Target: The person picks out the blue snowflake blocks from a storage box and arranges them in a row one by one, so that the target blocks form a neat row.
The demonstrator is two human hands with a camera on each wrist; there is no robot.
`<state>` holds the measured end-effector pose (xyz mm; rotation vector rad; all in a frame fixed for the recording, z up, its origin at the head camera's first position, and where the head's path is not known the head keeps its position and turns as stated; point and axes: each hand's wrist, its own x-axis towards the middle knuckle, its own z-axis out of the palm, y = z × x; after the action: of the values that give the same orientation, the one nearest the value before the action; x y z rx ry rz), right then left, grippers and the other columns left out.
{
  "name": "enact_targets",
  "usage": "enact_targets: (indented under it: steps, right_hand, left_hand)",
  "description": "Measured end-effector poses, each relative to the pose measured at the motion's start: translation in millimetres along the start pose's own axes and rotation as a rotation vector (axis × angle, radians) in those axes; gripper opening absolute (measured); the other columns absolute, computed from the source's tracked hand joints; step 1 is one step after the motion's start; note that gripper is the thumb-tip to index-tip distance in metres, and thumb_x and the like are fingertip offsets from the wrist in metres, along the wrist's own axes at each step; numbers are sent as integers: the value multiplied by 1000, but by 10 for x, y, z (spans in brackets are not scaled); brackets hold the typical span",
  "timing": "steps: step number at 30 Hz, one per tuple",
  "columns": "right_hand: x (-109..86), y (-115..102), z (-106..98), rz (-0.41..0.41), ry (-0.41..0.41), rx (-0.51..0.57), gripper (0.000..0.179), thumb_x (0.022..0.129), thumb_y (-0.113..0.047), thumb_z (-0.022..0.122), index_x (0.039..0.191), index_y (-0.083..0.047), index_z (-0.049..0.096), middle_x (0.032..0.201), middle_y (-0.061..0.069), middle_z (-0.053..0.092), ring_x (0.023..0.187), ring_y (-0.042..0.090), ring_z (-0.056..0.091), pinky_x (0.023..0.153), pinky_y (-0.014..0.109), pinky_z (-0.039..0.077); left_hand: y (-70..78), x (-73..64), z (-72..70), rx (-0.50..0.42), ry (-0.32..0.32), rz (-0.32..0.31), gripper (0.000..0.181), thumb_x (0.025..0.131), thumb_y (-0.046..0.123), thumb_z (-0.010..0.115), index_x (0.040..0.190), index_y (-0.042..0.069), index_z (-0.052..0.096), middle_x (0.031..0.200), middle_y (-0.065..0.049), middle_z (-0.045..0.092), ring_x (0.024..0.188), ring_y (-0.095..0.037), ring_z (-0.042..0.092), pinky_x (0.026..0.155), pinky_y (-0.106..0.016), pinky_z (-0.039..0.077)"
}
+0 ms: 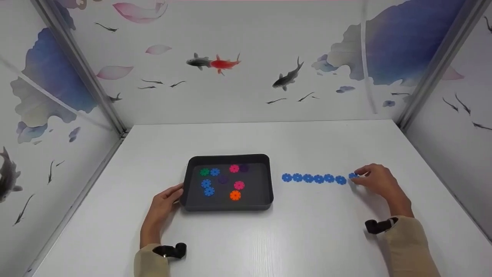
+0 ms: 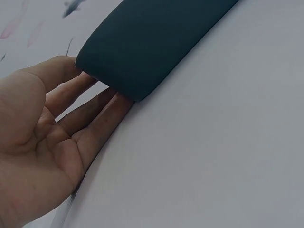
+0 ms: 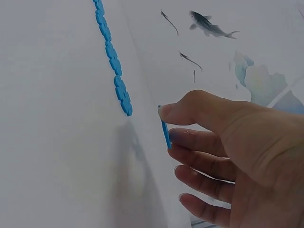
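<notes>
My right hand (image 1: 378,181) pinches a blue flower-shaped plastic disc (image 3: 165,128) between thumb and index finger, its edge toward the right wrist camera. The held disc is just past the right end of a row of several blue discs (image 1: 319,179) linked edge to edge. To the left lies a dark grey rectangular tray (image 1: 253,200), its corner large in the left wrist view. With thumb at the tray's side and fingertips at its lower edge, my left hand (image 1: 163,204) holds it by the left side.
Inside the tray lie loose discs: blue ones (image 1: 209,191), a green one (image 1: 205,172), pink ones (image 1: 239,185), dark purple ones (image 1: 223,178) and an orange one (image 1: 235,195). White panels with painted fish enclose the white table (image 1: 246,238) at the back and sides.
</notes>
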<state>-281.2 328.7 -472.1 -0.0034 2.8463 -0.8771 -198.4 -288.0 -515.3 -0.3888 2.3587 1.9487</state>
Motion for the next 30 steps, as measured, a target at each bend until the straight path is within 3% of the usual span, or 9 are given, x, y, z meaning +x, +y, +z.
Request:
enact_targets:
  steps: [7, 15, 22, 27, 30]
  right_hand:
    - [7, 4, 28, 63, -53, 14, 56, 92, -38, 69, 131, 1, 62, 129, 30, 56, 110, 41, 57, 88, 49, 54]
    - [12, 7, 73, 19, -57, -16, 51, 91, -31, 71, 127, 5, 64, 130, 31, 61, 117, 47, 58, 97, 60, 49]
    - [0, 6, 88, 40, -46, -21, 52, 91, -31, 71, 129, 4, 63, 133, 31, 59, 123, 50, 54, 100, 63, 45]
    - [-1, -18, 65, 61, -44, 9, 56, 92, -36, 70, 132, 2, 61, 134, 32, 56, 118, 48, 54, 96, 59, 49]
    - [-17, -88, 38, 24, -1, 23, 56, 94, -38, 68, 132, 1, 61, 132, 31, 56, 115, 44, 55, 94, 55, 52]
  left_hand:
    - [6, -33, -5, 20, -1, 4, 49, 103, 32, 58, 146, 10, 53, 155, -16, 46, 142, -32, 47, 119, -44, 39]
    - [5, -22, -3, 8, -1, -16, 48, 103, 31, 57, 146, 11, 52, 156, -15, 45, 143, -31, 46, 120, -45, 38]
    - [-12, -11, 4, 14, -3, -9, 48, 104, 31, 56, 147, 11, 52, 156, -15, 45, 143, -32, 45, 120, -45, 37]
    - [-10, -16, 3, 13, -3, 0, 47, 103, 31, 57, 146, 11, 53, 155, -15, 47, 142, -31, 47, 119, -44, 39]
    - [-4, -15, 5, 3, 0, 3, 47, 103, 31, 57, 145, 10, 54, 153, -14, 49, 139, -30, 51, 118, -42, 40]
